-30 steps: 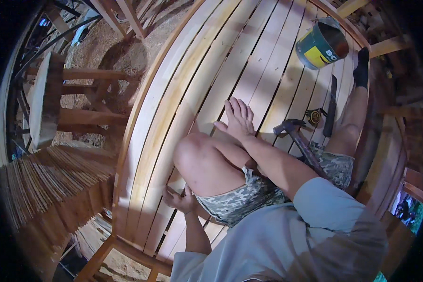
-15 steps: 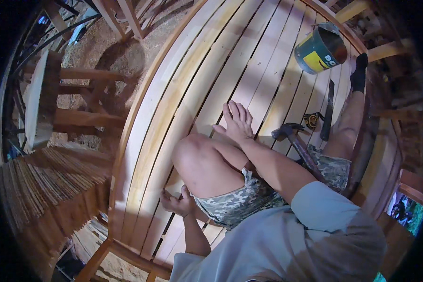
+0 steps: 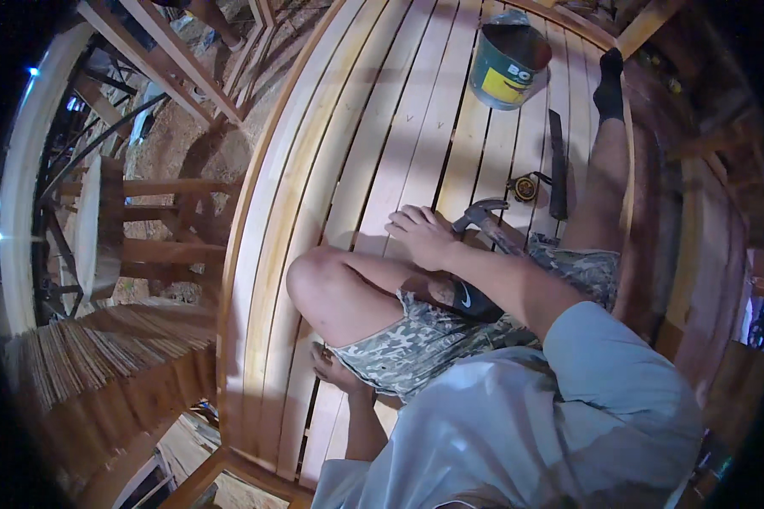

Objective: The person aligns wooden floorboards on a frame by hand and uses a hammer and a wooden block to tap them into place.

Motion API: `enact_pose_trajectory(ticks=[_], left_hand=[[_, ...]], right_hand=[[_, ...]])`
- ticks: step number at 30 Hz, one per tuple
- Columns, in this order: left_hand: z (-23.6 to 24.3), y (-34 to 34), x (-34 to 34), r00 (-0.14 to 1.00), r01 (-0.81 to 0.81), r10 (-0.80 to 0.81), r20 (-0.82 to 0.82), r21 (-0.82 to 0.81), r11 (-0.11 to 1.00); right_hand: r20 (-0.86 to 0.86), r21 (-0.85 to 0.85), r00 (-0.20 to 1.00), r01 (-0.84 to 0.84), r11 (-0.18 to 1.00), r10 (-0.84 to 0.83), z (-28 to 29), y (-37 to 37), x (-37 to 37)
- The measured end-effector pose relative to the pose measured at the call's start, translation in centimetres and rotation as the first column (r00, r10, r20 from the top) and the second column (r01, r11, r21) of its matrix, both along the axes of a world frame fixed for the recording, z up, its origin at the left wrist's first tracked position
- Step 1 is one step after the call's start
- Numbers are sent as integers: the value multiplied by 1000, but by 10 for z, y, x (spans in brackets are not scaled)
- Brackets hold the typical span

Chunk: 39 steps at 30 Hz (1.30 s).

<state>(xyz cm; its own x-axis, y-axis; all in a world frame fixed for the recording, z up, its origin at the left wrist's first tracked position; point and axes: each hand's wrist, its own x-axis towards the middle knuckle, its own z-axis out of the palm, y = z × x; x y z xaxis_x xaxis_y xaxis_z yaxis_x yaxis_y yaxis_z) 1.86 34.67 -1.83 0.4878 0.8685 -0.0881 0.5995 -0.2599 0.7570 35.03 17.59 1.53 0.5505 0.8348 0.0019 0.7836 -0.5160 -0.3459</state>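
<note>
I sit on a platform of pale wooden slats (image 3: pixel 339 157). My right hand (image 3: pixel 420 235) lies palm down on them in front of my bent knee, its fingers stretched out and holding nothing. Just beyond its wrist is a claw hammer (image 3: pixel 477 215); my forearm hides part of the handle. My left hand (image 3: pixel 341 373) rests low on the slats beside my thigh, partly hidden by the camouflage shorts, with fingers loosely apart and nothing visible in them. Right of the hammer lie a black and yellow tape measure (image 3: pixel 525 188) and a long, dark, flat tool (image 3: pixel 558 165).
A dark green bucket (image 3: pixel 502 72) with a yellow patch stands at the far end of the slats. My outstretched leg (image 3: pixel 604 174) runs along the right side. Stacked thin boards (image 3: pixel 115 348) are at the left, below timber framing (image 3: pixel 174 187). Another person's leg (image 3: pixel 216 21) shows top left.
My view has shifted, so the bucket and tools appear farther left. My right hand now sits nearer the hammer head. My left hand has slid closer against my thigh.
</note>
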Motion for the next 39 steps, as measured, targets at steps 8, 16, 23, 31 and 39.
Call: enact_pose_trajectory(ticks=[8,16,23,31,39], left_hand=[[-29,24,-15,998,-54,48,-46,-145,988],[-74,35,-17,799,22,378,468,-651,759],[-76,53,-38,925,65,142,352,-515,855],[-2,-50,-28,783,340,337,523,-813,472],[-20,-73,-47,858,232,202,473,-707,668]], right_hand=[[228,-13,974,-7,1000,9,-8,17,2],[143,-183,989,-17,983,44,-29,32,16],[19,1,999,31,1000,-31,-28,27,11],[-197,122,979,79,989,-54,2,-31,-13],[-195,95,956,240,966,-219,-8,-37,-19]])
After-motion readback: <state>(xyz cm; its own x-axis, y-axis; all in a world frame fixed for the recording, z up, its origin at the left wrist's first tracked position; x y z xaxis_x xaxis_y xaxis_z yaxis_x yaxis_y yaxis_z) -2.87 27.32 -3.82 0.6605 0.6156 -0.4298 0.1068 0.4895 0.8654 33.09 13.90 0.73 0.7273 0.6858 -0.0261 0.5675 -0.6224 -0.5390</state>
